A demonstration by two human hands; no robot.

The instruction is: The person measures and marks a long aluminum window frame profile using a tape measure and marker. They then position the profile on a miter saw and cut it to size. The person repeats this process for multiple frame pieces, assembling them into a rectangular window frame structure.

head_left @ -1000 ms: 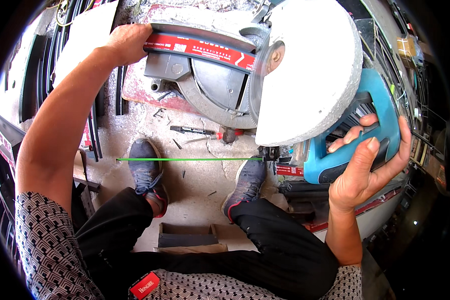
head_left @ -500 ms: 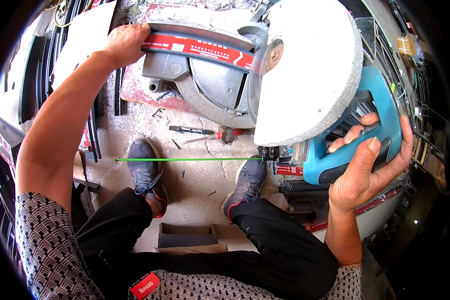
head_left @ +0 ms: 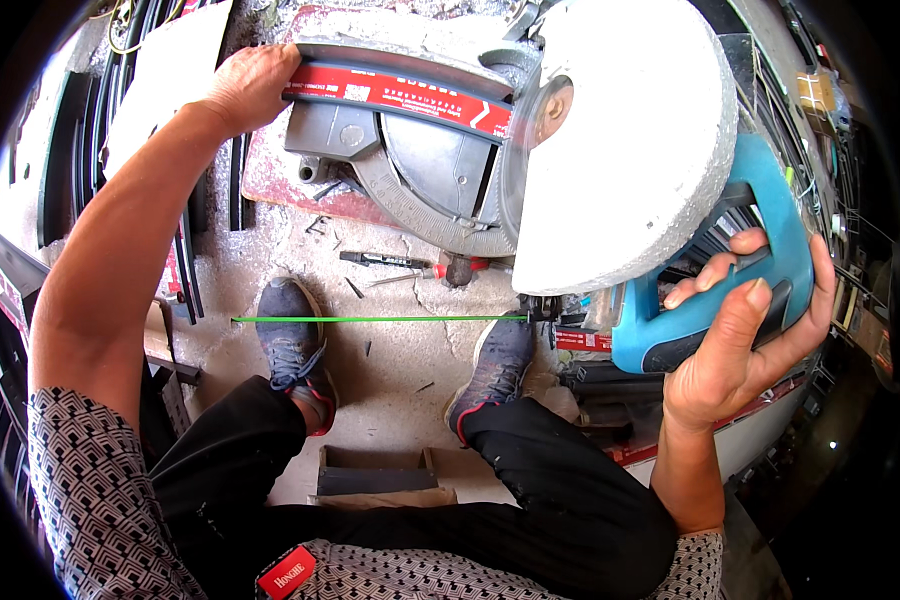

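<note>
My left hand (head_left: 253,88) is closed around the left end of a dark profile strip (head_left: 400,100) faced with red printed film. The strip lies along the fence of a mitre saw, and its right end meets the blade (head_left: 530,140). My right hand (head_left: 735,335) wraps the blue handle (head_left: 780,215) of the saw, thumb on the near side and fingertips showing through the grip opening. A large white blade guard (head_left: 630,150) covers most of the blade. Below the strip is the saw's grey turntable base (head_left: 430,165). The guard hides part of the strip's right end.
A black marker (head_left: 380,259) and a red-handled screwdriver (head_left: 410,275) lie on the floor before the saw. A thin green strip (head_left: 390,319) crosses above my shoes. Long dark profiles (head_left: 80,120) stand at left. A dark open box (head_left: 375,472) sits between my legs.
The saw head, with my right hand on its handle, has shifted slightly to the right and its guard appears a little larger. My left hand has barely moved on the profile strip.
</note>
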